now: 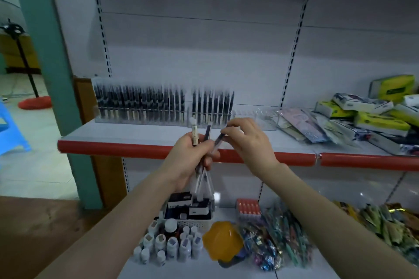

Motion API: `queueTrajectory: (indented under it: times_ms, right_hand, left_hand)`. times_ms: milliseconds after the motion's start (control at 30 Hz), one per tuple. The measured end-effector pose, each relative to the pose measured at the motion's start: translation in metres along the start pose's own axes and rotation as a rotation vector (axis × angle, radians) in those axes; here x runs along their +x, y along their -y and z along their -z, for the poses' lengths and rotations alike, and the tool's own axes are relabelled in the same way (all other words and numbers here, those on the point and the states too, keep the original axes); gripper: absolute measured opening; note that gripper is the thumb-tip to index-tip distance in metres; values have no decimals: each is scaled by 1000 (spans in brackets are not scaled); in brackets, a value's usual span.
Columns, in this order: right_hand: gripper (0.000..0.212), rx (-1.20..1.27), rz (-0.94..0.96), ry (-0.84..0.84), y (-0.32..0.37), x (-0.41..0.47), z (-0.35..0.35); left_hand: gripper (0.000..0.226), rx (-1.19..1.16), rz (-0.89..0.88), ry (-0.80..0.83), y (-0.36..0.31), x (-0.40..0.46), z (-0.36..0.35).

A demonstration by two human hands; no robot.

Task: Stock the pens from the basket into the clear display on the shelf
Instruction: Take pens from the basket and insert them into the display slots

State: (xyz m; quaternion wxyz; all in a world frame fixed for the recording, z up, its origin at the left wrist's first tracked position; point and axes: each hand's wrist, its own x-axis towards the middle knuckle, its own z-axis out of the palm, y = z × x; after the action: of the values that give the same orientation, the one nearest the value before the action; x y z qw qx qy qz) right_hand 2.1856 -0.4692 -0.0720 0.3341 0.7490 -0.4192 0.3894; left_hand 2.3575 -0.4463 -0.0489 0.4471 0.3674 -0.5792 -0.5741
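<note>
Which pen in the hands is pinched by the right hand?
The dark pen slanting rightwards; the right hand pinches its top. The others stand gripped in the left hand.

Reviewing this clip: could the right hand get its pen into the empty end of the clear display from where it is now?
Probably yes. The right hand pinches one pen just in front of the clear display, whose right-end slots look unfilled, and nothing stands between them. Blur hides the slot detail.

Pens in clear display: black with pale ends. Shelf: white, red front edge. Basket: white. Boxes: yellow-green and white. Lid: orange.
</note>
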Motion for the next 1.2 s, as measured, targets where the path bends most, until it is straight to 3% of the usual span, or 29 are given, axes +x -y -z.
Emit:
queueTrajectory:
  times_ms: [133, 333, 467, 733, 1200]
  right_hand:
    - [19, 21, -44, 36, -43, 27, -20]
    - [19, 447, -781, -61, -88, 65, -42]
    - [14, 568, -965, -89, -107, 78, -58]
    - [17, 501, -1022, 18, -130, 83, -83]
    - [20, 353, -867, 279, -136, 81, -98]
  left_hand:
    - [7, -147, -4, -70, -9, 49, 1]
    - [10, -103, -77, -140, -3, 93, 7]
    - [12, -76, -110, -130, 2, 105, 10]
    - [17, -31, -135, -127, 3, 121, 20]
    - [24, -50, -152, -100, -2, 140, 14]
